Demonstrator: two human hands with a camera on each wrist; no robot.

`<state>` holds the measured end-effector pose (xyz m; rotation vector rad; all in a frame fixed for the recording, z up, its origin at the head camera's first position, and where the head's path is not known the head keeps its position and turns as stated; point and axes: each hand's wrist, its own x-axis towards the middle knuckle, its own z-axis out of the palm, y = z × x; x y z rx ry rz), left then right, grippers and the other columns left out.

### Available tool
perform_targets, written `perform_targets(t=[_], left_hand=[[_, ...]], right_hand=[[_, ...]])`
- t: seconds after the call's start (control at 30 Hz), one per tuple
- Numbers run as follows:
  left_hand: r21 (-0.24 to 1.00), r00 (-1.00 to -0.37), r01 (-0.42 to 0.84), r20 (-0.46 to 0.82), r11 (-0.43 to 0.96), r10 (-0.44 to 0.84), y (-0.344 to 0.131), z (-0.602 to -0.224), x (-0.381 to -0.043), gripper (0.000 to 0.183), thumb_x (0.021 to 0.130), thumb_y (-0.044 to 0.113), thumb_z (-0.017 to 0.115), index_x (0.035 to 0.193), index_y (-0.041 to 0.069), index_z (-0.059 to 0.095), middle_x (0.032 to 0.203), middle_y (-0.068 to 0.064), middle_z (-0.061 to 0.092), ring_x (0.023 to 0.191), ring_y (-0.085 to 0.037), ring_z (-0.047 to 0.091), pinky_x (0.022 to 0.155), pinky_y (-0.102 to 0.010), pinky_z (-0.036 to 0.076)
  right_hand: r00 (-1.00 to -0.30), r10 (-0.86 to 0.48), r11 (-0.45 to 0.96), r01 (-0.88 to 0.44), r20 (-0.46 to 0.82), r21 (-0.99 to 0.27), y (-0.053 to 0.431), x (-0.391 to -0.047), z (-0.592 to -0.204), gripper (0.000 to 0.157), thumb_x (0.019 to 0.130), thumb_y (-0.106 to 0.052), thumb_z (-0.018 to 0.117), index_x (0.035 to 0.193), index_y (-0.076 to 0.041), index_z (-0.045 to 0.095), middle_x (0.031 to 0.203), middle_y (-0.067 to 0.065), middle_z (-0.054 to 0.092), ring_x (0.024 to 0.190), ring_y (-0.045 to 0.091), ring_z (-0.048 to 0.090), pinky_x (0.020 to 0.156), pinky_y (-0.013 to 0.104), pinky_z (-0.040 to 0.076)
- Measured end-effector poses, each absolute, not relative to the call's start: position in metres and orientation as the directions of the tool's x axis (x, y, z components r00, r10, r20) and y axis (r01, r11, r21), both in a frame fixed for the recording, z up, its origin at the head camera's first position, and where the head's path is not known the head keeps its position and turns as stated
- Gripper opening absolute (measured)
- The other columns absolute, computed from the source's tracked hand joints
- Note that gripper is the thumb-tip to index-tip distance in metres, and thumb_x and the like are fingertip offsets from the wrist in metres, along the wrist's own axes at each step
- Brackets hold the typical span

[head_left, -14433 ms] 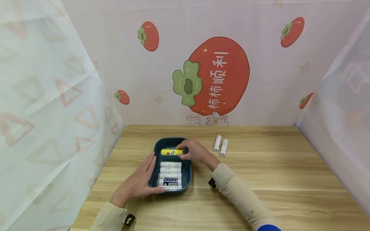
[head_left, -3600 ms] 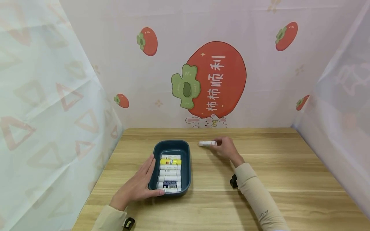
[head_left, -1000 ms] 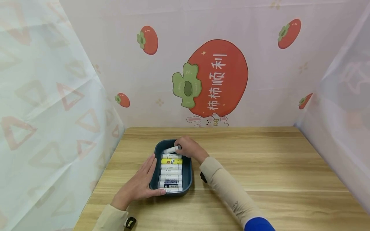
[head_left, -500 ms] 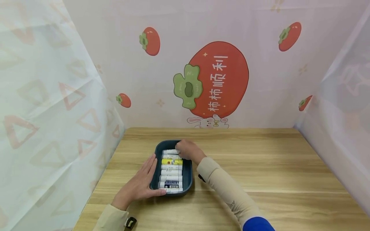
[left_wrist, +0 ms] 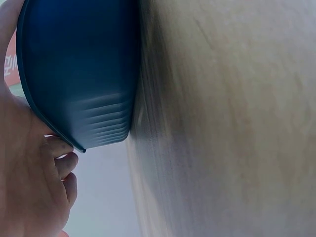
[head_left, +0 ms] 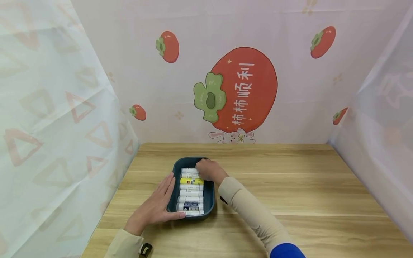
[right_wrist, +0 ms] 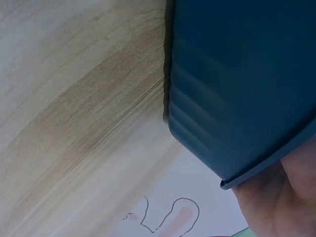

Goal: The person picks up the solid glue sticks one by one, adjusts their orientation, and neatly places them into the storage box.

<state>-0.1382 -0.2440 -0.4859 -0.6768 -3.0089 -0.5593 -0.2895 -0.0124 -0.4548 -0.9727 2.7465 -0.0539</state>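
A dark blue tray (head_left: pixel 209 195) holds several white glue sticks and one yellow glue stick (head_left: pixel 190 181), lying crosswise in a column. My right hand (head_left: pixel 210 170) reaches over the tray's far right corner, fingers curled at the right end of the farthest white glue stick (head_left: pixel 188 170); its fingertips are hidden. My left hand (head_left: pixel 154 206) rests along the tray's left side, fingers straight at the rim and thumb over the near edge. In the left wrist view, the fingers touch the rim of the tray (left_wrist: pixel 79 59). The right wrist view shows the tray's outer wall (right_wrist: pixel 237 84) with the palm beside its rim.
The tray stands on a wood-grain table (head_left: pixel 274 186), left of its middle. A white backdrop with a big red persimmon print (head_left: pixel 248 89) rises behind the table's far edge. White patterned sheets hang at the left (head_left: pixel 55 125) and right (head_left: pixel 384 143).
Both white sticks that lay on the table are now in the tray, beyond the yellow one. Over the last second the farthest stick has gone from tilted to lying flat. The left hand stays put.
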Motion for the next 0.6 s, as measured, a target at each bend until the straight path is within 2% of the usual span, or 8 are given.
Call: perform_targets(t=[0.27, 0.4, 0.5, 0.6], left_hand=[[0.355, -0.908, 0.410, 0.071, 0.840, 0.413, -0.241, -0.482, -0.137, 0.134, 0.082, 0.080, 0.070, 0.167, -0.006, 0.012, 0.178, -0.023, 0.005, 0.164, -0.041, 0.015, 0.127, -0.063, 0.029], [0.355, -0.910, 0.406, 0.066, 0.842, 0.410, -0.241, -0.479, -0.138, 0.134, 0.081, 0.080, 0.070, 0.167, -0.006, 0.013, 0.178, -0.022, 0.006, 0.164, -0.041, 0.016, 0.127, -0.063, 0.029], [0.357, -0.913, 0.397, 0.057, 0.846, 0.404, -0.242, -0.477, -0.139, 0.134, 0.081, 0.081, 0.069, 0.167, -0.004, 0.013, 0.178, -0.021, 0.007, 0.164, -0.040, 0.017, 0.127, -0.064, 0.029], [0.358, -0.918, 0.385, 0.051, 0.851, 0.394, -0.243, -0.475, -0.140, 0.132, 0.082, 0.080, 0.069, 0.168, -0.004, 0.013, 0.178, -0.021, 0.009, 0.164, -0.041, 0.018, 0.127, -0.063, 0.030]], right_hand=[[-0.714, -0.685, 0.728, -0.667, -0.143, -0.159, -0.003, -0.291, -0.456, 0.009, 0.103, -0.017, 0.066, 0.104, -0.012, 0.074, 0.087, -0.002, 0.061, 0.076, 0.014, 0.055, 0.069, 0.024, 0.049], [-0.677, -0.731, 0.681, -0.712, -0.085, -0.172, 0.004, -0.289, -0.451, 0.011, 0.103, -0.015, 0.065, 0.106, -0.009, 0.075, 0.087, 0.001, 0.062, 0.076, 0.015, 0.054, 0.069, 0.025, 0.047], [-0.656, -0.753, 0.653, -0.735, -0.049, -0.182, 0.011, -0.286, -0.445, 0.021, 0.104, -0.015, 0.065, 0.119, -0.005, 0.075, 0.102, 0.006, 0.072, 0.087, 0.018, 0.063, 0.080, 0.029, 0.057], [-0.669, -0.743, 0.656, -0.721, -0.023, -0.224, 0.020, -0.283, -0.440, 0.034, 0.104, -0.016, 0.066, 0.136, -0.004, 0.070, 0.129, 0.011, 0.074, 0.113, 0.022, 0.070, 0.103, 0.037, 0.059]])
